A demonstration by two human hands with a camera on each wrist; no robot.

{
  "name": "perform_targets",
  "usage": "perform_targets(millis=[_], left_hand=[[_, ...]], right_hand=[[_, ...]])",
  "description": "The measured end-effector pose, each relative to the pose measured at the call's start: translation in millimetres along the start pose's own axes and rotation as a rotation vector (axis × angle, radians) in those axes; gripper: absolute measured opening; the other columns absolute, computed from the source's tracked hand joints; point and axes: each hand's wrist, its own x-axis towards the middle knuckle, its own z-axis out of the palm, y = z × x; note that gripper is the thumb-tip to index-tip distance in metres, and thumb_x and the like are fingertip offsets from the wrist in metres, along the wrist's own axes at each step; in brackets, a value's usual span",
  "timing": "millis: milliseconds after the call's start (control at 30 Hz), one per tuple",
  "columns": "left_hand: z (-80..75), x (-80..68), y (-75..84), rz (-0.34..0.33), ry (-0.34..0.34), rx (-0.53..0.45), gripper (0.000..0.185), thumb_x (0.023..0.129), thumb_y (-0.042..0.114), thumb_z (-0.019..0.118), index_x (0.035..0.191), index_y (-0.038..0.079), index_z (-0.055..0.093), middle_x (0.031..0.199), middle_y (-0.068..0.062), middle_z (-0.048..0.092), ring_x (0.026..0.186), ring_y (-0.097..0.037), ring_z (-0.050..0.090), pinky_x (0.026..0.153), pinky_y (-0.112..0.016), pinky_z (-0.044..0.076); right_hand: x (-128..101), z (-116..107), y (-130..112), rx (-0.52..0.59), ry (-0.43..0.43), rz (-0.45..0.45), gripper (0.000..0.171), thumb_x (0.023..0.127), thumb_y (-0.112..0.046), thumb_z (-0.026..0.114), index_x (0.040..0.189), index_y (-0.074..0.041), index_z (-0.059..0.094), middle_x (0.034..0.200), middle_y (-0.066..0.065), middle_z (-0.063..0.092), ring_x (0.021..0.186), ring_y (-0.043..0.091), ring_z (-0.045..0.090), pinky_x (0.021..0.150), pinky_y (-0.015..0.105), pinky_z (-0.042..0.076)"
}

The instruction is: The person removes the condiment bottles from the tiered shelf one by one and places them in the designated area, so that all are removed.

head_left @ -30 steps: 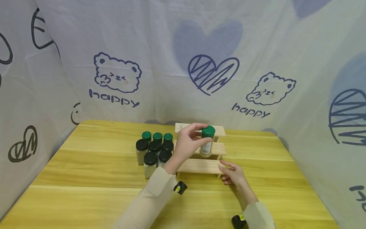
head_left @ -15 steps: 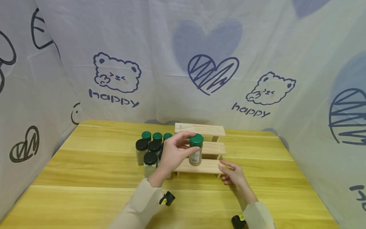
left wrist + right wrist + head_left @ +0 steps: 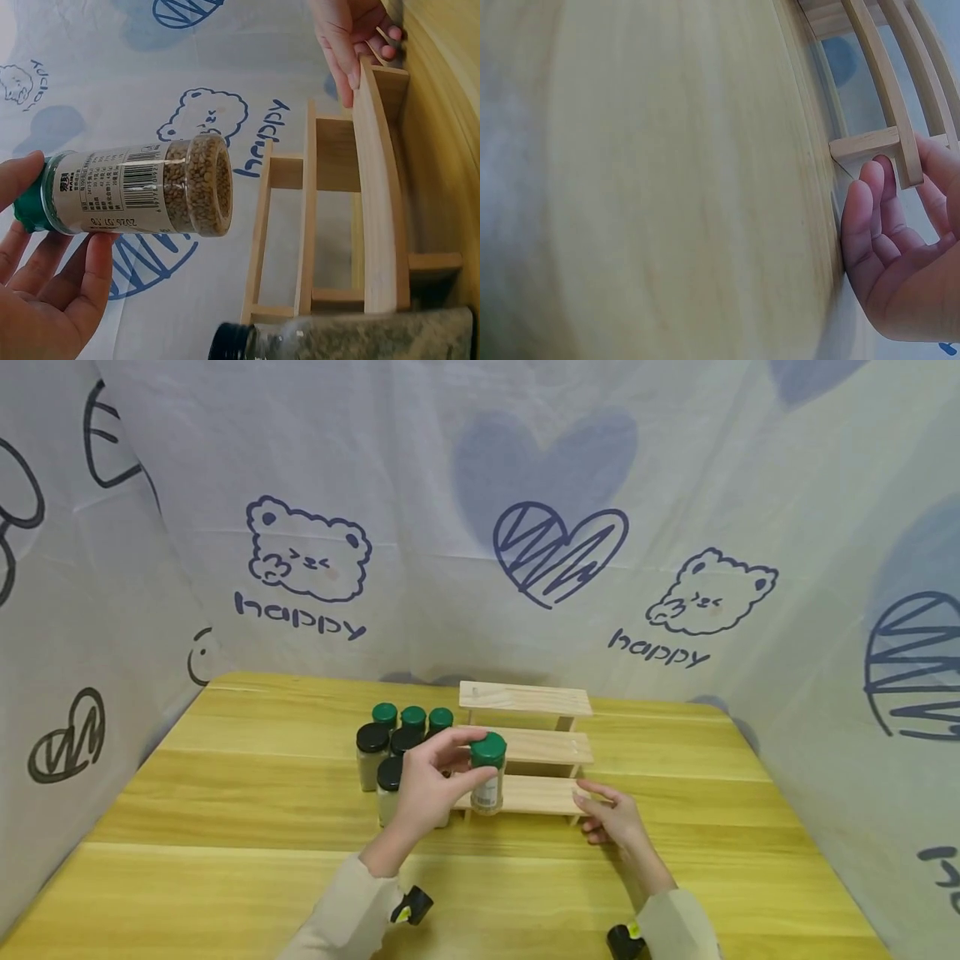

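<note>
My left hand (image 3: 426, 787) pinches a spice jar (image 3: 487, 789) near its green lid. The jar hangs upright in front of the lowest step of a three-step wooden rack (image 3: 536, 792). In the left wrist view the jar (image 3: 139, 187) is clear, with a white barcode label and small tan grains inside. My right hand (image 3: 617, 817) grips the right end of that lowest step. Seen from the right wrist, its fingers (image 3: 862, 217) lie under and beside the rack's end (image 3: 907, 157). Nothing stands on the rack's steps.
Left of the rack stand several jars with black lids (image 3: 372, 739) and three with green lids (image 3: 413, 717); my left hand partly hides the group. The wooden table (image 3: 225, 793) runs back to a printed curtain (image 3: 420, 527).
My left hand has carried the green-lidded jar from in front of the upper steps leftward, down and toward me. The right hand has stayed at the rack's end.
</note>
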Motion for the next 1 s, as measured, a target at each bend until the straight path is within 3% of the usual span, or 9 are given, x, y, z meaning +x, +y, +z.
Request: perform_targets(millis=[200, 333, 567, 867, 1000], left_hand=[[-9.5, -9.4, -5.9, 0.084, 0.030, 0.054, 0.031, 0.069, -0.009, 0.071, 0.098, -0.008, 0.061, 0.089, -0.018, 0.065, 0.067, -0.020, 0.059, 0.060, -0.032, 0.051], [-17.2, -15.2, -9.2, 0.106, 0.045, 0.052, 0.031, 0.068, -0.011, 0.071, 0.097, -0.008, 0.061, 0.089, -0.018, 0.065, 0.069, -0.019, 0.060, 0.059, -0.031, 0.051], [-33.8, -25.8, -16.2, 0.095, 0.067, 0.086, 0.032, 0.067, -0.012, 0.071, 0.098, -0.008, 0.061, 0.089, -0.018, 0.064, 0.072, -0.023, 0.063, 0.060, -0.032, 0.052], [-59.6, -39.7, -47.4, 0.062, 0.114, 0.102, 0.034, 0.068, -0.003, 0.074, 0.100, 0.004, 0.064, 0.093, -0.009, 0.066, 0.077, -0.015, 0.063, 0.063, -0.028, 0.052], [-67.5, -45.6, -42.1, 0.005, 0.135, 0.125, 0.034, 0.067, -0.005, 0.074, 0.099, 0.002, 0.064, 0.093, -0.010, 0.066, 0.076, -0.014, 0.063, 0.064, -0.028, 0.052]], right_hand=[[0, 0, -1, -0.006, -0.007, -0.012, 0.050, 0.081, -0.020, 0.067, 0.126, -0.004, 0.050, 0.055, 0.007, 0.059, 0.045, 0.011, 0.054, 0.043, 0.027, 0.049], [1, -1, 0, -0.015, -0.007, -0.016, 0.049, 0.081, -0.021, 0.067, 0.125, -0.004, 0.051, 0.055, 0.007, 0.059, 0.045, 0.011, 0.055, 0.043, 0.026, 0.049], [2, 0, 1, 0.003, 0.011, -0.002, 0.046, 0.081, -0.018, 0.067, 0.123, -0.005, 0.054, 0.053, 0.007, 0.059, 0.044, 0.012, 0.054, 0.042, 0.027, 0.048], [-1, 1, -2, 0.011, 0.005, -0.002, 0.049, 0.081, -0.018, 0.068, 0.124, -0.003, 0.052, 0.054, 0.007, 0.058, 0.045, 0.012, 0.055, 0.041, 0.026, 0.048], [-4, 2, -4, 0.017, -0.002, 0.002, 0.048, 0.082, -0.016, 0.066, 0.125, -0.002, 0.051, 0.054, 0.008, 0.058, 0.046, 0.012, 0.055, 0.042, 0.026, 0.048]])
